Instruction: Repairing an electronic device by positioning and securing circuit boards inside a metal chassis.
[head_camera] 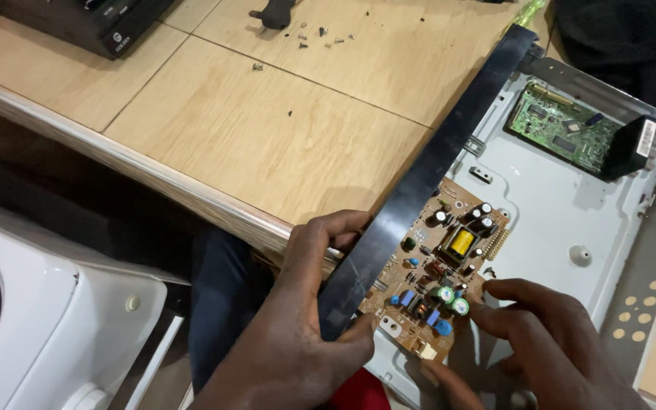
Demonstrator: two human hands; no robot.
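An opened grey metal chassis (563, 220) of an electronic device lies at the table's near right, with a long black front panel (434, 159) along its left side. My left hand (309, 304) grips the near end of that panel, thumb on the inside. Inside the chassis sits a brown power board (438, 266) with a yellow transformer, black capacitors and blue parts. My right hand (548, 342) rests its fingertips on the board's near right edge. A green circuit board (563, 129) with a black block beside it sits at the chassis's far end.
Several loose screws (305, 38) lie on the wooden table (267, 129) at the far side, next to a dark tool. A black device (85, 23) stands at the far left. A white appliance (47, 319) sits low on the left, below the table's edge.
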